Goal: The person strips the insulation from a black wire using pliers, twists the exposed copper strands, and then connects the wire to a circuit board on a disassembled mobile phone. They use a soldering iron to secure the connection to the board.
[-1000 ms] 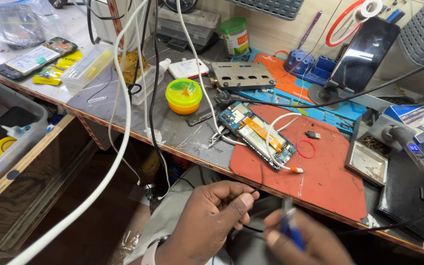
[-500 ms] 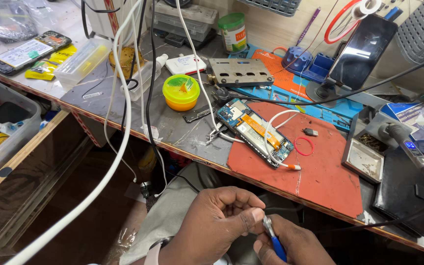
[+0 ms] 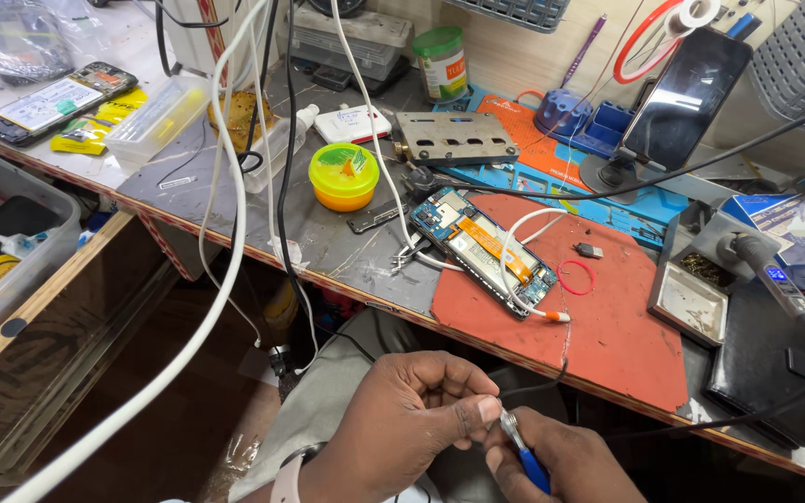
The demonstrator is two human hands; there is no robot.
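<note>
left hand (image 3: pixel 402 419) fingertips pinched at the metal tip of the blue-handled tool (image 3: pixel 525 456) gripped in the right hand (image 3: pixel 561 466), below the bench edge, while the opened phone (image 3: pixel 486 247) sits untouched on the red mat (image 3: pixel 607 326), looks like repair's barely underway

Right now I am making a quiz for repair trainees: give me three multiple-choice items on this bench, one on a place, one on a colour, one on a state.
1. Where does the opened phone lie?
A. on the red mat
B. in the grey bin
C. on the floor

2. What colour is the tool handle in the right hand?
A. green
B. blue
C. white

3. The left hand's fingers are:
A. spread flat
B. pinched at the tool tip
C. around a cup

Answers: 1 A, the phone rests on the mat. 2 B, blue shows above the fist. 3 B, thumb and finger meet at the metal tip.
</note>
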